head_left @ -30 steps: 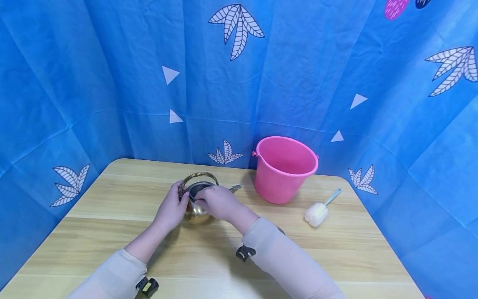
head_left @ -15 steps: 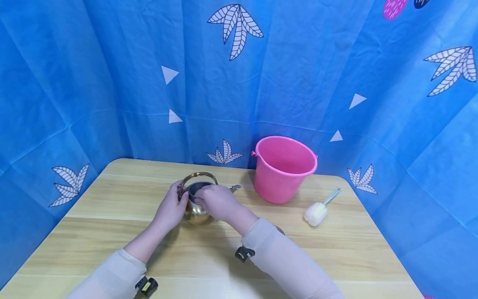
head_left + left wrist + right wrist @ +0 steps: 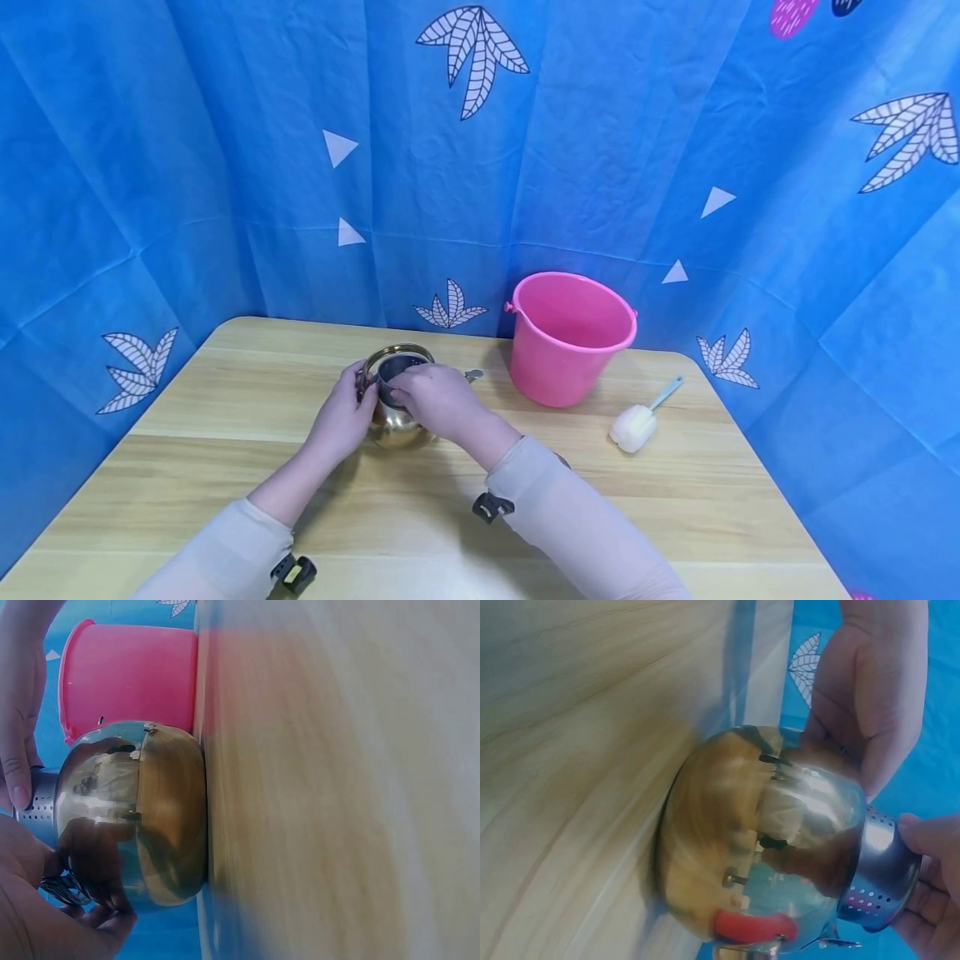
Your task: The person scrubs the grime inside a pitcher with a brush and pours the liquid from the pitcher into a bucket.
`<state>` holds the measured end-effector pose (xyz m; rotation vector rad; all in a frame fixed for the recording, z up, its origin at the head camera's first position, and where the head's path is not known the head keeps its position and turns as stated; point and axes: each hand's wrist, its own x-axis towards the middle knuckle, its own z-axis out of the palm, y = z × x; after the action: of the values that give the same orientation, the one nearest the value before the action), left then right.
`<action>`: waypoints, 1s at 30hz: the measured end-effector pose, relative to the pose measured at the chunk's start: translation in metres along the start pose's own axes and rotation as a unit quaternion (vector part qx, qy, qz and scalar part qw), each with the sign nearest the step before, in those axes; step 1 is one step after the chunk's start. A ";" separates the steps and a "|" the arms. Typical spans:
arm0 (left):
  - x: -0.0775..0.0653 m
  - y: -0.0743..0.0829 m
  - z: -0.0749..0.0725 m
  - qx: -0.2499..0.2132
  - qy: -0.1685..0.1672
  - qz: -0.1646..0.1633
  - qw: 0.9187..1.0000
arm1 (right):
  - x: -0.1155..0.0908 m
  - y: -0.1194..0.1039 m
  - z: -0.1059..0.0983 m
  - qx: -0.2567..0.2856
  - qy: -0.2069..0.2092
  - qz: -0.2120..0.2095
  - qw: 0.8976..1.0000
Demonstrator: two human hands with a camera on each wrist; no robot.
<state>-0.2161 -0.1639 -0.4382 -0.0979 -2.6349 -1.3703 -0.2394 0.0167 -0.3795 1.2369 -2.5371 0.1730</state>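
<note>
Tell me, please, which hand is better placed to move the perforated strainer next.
Probably the right hand: it pinches the perforated strainer at its rim, while the left hand holds the kettle at its side.

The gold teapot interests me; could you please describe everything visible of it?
The gold teapot stands upright on the table, its body round, glossy and metal-looking, with an arched handle and a spout toward the pink bucket. From its open, lidless top sticks a silvery perforated strainer. The left hand grips its handle side; the right hand pinches the strainer.
</note>
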 end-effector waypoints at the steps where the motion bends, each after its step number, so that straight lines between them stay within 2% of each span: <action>1: 0.000 0.000 0.000 0.000 0.000 0.001 1.000 | 0.000 0.000 0.000 0.001 0.002 -0.002 1.000; 30: -0.002 0.005 -0.002 -0.002 -0.004 0.003 1.000 | -0.005 0.000 -0.011 0.000 0.015 -0.015 1.000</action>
<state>-0.2135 -0.1623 -0.4335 -0.1122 -2.6353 -1.3758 -0.2336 0.0232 -0.3708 1.2623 -2.4907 0.1823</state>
